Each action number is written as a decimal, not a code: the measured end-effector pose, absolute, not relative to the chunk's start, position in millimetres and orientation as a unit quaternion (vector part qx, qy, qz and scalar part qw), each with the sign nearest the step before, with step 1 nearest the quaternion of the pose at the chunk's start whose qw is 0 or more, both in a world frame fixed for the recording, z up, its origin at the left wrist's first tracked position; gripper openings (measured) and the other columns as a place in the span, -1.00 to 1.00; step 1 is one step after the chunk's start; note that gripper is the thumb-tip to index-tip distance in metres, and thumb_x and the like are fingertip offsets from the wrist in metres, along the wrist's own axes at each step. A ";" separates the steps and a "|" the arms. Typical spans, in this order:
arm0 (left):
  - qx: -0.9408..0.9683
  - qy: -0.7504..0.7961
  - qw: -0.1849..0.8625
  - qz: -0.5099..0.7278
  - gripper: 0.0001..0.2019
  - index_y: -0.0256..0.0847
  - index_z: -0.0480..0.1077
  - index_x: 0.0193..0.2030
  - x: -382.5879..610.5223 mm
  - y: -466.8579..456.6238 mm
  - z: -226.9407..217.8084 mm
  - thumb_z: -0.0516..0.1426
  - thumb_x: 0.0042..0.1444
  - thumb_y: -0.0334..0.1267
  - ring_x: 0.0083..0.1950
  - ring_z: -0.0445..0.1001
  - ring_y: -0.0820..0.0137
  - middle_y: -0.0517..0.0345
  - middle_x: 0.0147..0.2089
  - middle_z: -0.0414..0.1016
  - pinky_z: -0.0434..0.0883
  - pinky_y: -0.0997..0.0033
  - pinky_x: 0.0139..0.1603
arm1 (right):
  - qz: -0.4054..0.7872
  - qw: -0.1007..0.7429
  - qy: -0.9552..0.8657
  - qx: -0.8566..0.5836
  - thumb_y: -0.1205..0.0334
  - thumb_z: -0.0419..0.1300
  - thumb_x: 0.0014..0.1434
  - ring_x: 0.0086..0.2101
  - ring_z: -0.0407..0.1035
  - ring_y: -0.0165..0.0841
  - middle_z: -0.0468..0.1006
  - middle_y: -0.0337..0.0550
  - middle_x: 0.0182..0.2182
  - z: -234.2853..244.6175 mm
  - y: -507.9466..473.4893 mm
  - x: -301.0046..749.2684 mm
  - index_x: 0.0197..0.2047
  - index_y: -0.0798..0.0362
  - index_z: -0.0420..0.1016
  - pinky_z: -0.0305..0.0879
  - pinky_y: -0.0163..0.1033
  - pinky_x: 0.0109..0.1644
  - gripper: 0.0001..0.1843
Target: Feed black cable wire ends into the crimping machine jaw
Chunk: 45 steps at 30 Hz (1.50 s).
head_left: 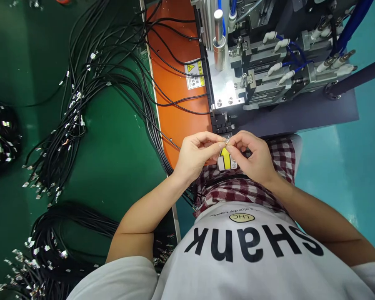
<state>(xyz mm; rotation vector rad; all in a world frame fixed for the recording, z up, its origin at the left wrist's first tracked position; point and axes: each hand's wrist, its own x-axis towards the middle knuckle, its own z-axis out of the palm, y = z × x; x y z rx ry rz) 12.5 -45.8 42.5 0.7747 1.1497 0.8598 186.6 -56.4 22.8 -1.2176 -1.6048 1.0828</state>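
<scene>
A tiny piece (226, 142) — too small to make out clearly — sits between the fingertips of two bare hands, just in front of a machine's lower edge and above the person's lap. The left hand (195, 156) has its grip closed, thumb and forefinger pinched on the piece; the right hand (253, 156) pinches it from the other side, its grip equally closed.

Right beneath the fingertips is a white label (226, 162) with a bold yellow arrow pointing towards the machine; the small characters beside the arrow cannot be read with certainty. Beyond the hands stands the metal machine (223, 85), with blue tubes and white fittings. To its left, black cables cross an orange panel (171, 129) bearing a warning label (194, 75): a yellow triangle and Chinese characters, too small to read surely.

Farther left, bundles of black cables (71, 104) with shiny silvery ends lie on a green bench (112, 137). The person wears checked clothing (250, 189) on the lap and a white T-shirt (225, 277) printed — upside down from here — "SHank", with "LHC" in a yellow oval and "a nice day together".
</scene>
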 end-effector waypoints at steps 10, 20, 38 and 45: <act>0.332 0.530 0.676 0.390 -0.81 -0.21 0.52 -0.35 17.1 -48.0 39.5 0.37 0.01 -0.17 -0.58 0.20 0.59 0.31 -0.60 0.26 0.24 0.57 -0.61 | 0.410 0.416 -0.652 -0.484 0.28 0.20 0.26 -0.41 0.30 -0.39 0.42 -0.24 -0.41 20.5 -57.9 183.1 -0.33 -0.03 0.43 0.28 -0.22 -0.30 -0.90; 0.402 0.545 0.628 0.384 -0.71 -0.25 0.50 -0.35 17.3 -51.0 40.1 0.37 0.04 -0.06 -0.57 0.29 0.59 0.23 -0.51 0.42 0.24 0.58 -0.62 | 0.479 0.392 -0.589 -0.519 0.21 0.24 0.28 -0.30 0.47 -0.34 0.61 -0.14 -0.17 29.9 -55.4 200.1 -0.08 -0.04 0.63 0.37 -0.20 -0.27 -0.82; 0.446 0.539 0.594 0.397 -0.75 -0.28 0.52 -0.34 20.0 -52.1 42.1 0.39 0.02 -0.13 -0.47 0.30 0.58 0.22 -0.46 0.43 0.27 0.58 -0.47 | 0.520 0.393 -0.533 -0.540 0.16 0.36 0.17 -0.39 0.45 -0.37 0.63 -0.18 -0.33 31.7 -55.9 192.7 -0.30 0.02 0.62 0.32 -0.22 -0.34 -0.88; 0.461 0.542 0.589 0.383 -0.72 -0.27 0.51 -0.35 20.3 -51.4 42.2 0.36 0.05 -0.08 -0.44 0.32 0.55 0.21 -0.46 0.43 0.29 0.54 -0.43 | 0.482 0.403 -0.562 -0.538 0.26 0.33 0.17 -0.43 0.40 -0.42 0.55 -0.23 -0.39 29.7 -55.3 190.9 -0.34 0.04 0.57 0.25 -0.23 -0.35 -0.94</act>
